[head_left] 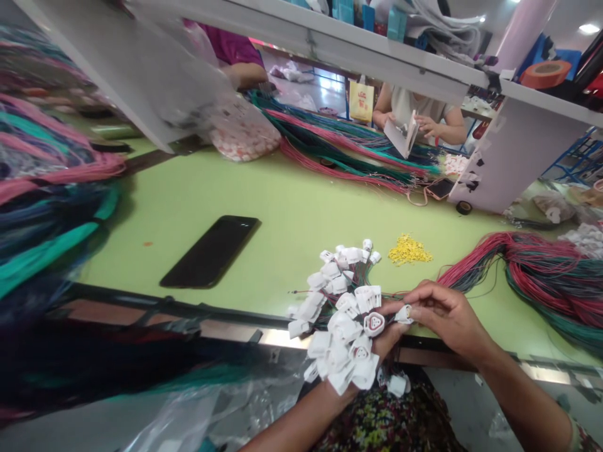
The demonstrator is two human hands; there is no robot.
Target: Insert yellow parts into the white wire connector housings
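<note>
A bunch of white plastic connectors on thin wires hangs over my left wrist and the table's front edge. My left hand, partly hidden behind them, is closed around one white connector, held apart from the bunch. From the right, my right hand reaches this same connector, thumb and fingertips pinched at its open end. Something small and yellowish shows there, too small to make out. Beyond my hands lies a small pile of yellow pieces on the green tabletop.
A black phone lies left of the connectors. Red and dark green wire bundles spread at the right, with more wires at the left. Under a white shelf sits a bag of small parts. Opposite, a person's hands hold a booklet-like object.
</note>
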